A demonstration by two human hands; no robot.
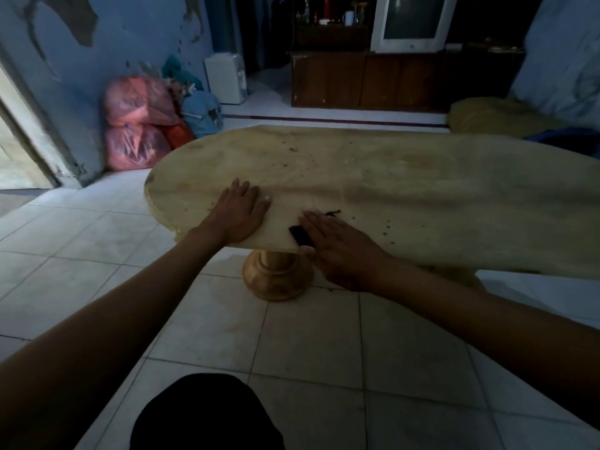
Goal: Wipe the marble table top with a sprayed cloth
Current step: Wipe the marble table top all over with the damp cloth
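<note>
Cloth (300, 236), small and dark, lies flat on the counter (406, 196) under my right hand (337, 251), at the near edge. Only one corner shows by my thumb, and a frayed dark end sticks out past my fingertips. My right grip is spread: fingers straight and close together, palm pressing the cloth down onto the marble. Nothing is pinched.

Just to the left of that hand, my left hand (240, 212) lies flat on the bare counter, fingers straight, thumb out toward the right hand, heel of the palm over the near edge. The two hands are near each other but apart.

Beyond my fingers, dark specks are scattered over the yellowish top, some to the right of my right hand, more further out. Below my hands, the round pedestal (276, 274) stands on the tile floor (292, 345). Far off to the left of my left hand, red bags (136, 121) are piled against the wall. Well beyond the counter, a white TV (412, 24) sits on a dark cabinet (367, 79).
</note>
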